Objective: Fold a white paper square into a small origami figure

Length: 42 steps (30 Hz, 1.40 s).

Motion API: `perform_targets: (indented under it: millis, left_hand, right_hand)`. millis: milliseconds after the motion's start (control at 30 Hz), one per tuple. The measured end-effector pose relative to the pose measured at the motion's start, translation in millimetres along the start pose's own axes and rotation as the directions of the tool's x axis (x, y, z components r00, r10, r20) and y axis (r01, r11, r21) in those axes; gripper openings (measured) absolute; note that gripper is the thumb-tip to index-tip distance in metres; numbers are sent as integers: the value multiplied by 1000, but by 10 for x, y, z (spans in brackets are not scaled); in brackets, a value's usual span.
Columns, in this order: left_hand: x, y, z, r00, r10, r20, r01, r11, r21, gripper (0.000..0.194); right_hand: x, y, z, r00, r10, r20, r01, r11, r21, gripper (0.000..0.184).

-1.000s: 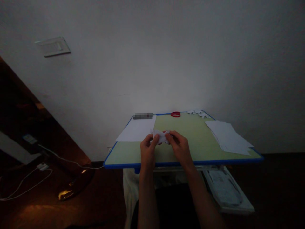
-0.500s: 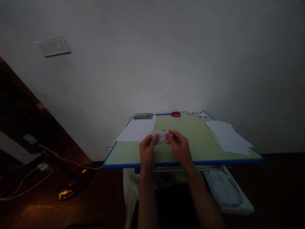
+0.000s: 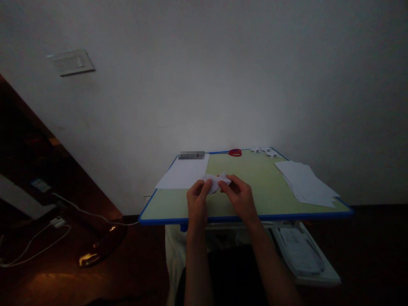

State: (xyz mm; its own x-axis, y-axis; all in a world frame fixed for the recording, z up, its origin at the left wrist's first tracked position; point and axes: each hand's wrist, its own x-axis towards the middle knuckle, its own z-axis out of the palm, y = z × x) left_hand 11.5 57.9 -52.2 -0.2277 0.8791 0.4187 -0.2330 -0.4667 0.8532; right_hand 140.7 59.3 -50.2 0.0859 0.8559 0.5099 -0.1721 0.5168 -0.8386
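A small piece of folded white paper (image 3: pixel 214 182) is held above the near part of the green tabletop (image 3: pixel 251 180). My left hand (image 3: pixel 198 199) pinches its left end between thumb and fingers. On the other end, my right hand (image 3: pixel 239 193) grips the paper with its thumb in front and fingers behind. Parts of the paper are hidden by the fingers, and its exact folded shape cannot be made out.
White sheets lie at the left (image 3: pixel 181 172), under a blurred-out dark bar (image 3: pixel 191 155). Red-handled scissors (image 3: pixel 235 152) and several small folded paper pieces (image 3: pixel 272 153) rest along the back edge. A paper stack (image 3: pixel 306 182) is at the right. An open drawer (image 3: pixel 301 250) juts out below.
The paper's folds have shifted between my fingers, and its right end now sticks up more. My right thumb has slid slightly left along it. The things on the table have stayed put.
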Motion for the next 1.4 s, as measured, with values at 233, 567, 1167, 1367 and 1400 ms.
perform_targets:
  millis: [233,567,1167,1367,1400]
  left_hand:
    - [18,-8,19,999,-39,2,39,999,-17,26]
    - [26,-18,16,1000,-22,-22,20,997,-70,23]
    - [-12,56,29,997,-47,59,55,990,-128,35]
    - [-19,37,6,998,-3,55,12,984,-179,42]
    - [-15,25,0,999,20,33,-15,989,-148,43]
  right_hand:
    - [9,-4,-3,997,7,-78,-9,1000,-15,25]
    - [27,20,-7,995,37,-96,-39,999,-16,32]
    - [72,22,8,987,59,-150,-42,993,114,26]
    - [56,60,-25,998,28,-62,-23,997,78,36]
    - [50,61,-28,999,15,-29,-13,998,65,38]
